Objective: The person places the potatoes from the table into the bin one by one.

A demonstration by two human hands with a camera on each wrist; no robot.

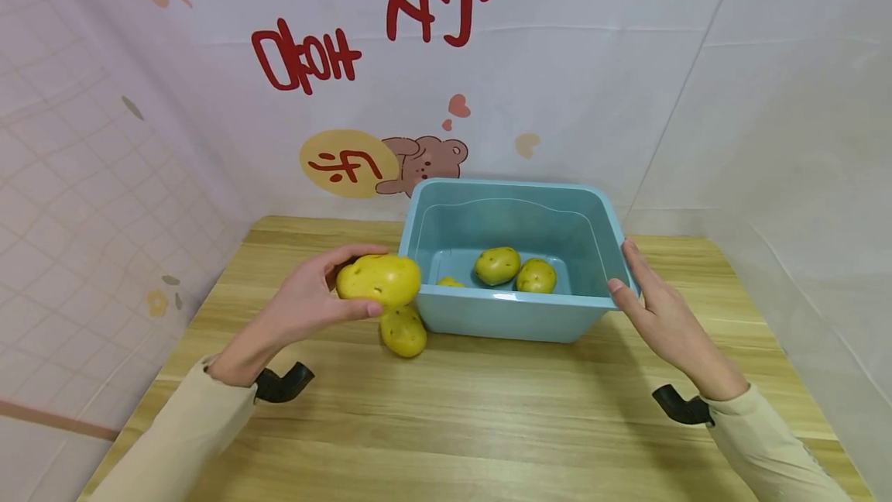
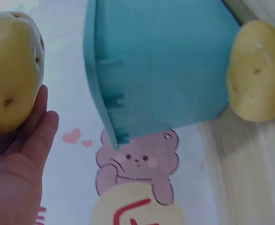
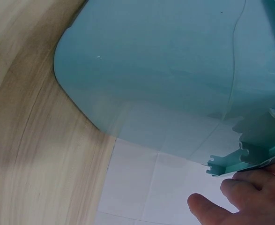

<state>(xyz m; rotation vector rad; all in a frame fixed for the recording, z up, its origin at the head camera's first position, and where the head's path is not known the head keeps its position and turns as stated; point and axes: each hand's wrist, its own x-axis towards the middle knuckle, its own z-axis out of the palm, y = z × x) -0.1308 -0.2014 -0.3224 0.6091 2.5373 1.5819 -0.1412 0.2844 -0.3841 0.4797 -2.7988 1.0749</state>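
My left hand (image 1: 300,308) grips a yellow potato (image 1: 379,279) between thumb and fingers, raised just off the left rim of a light blue plastic bin (image 1: 509,320). In the left wrist view, the held potato (image 2: 13,70) fills the upper left. Below it on the table, a second potato (image 1: 404,333) lies against the bin's left front corner. Inside the bin are a greenish potato (image 1: 498,266), another potato (image 1: 536,276) and a yellow piece (image 1: 450,282) mostly hidden by the front wall. My right hand (image 1: 662,320) holds the bin's right rim, thumb on top, fingers along the outside.
The bin stands on a wood-grain table (image 1: 474,417) close to the back wall. White sheeting (image 1: 557,99) with red lettering and a printed bear (image 1: 428,165) covers that wall. Patterned sheeting (image 1: 90,177) rises on the left, plain white on the right.
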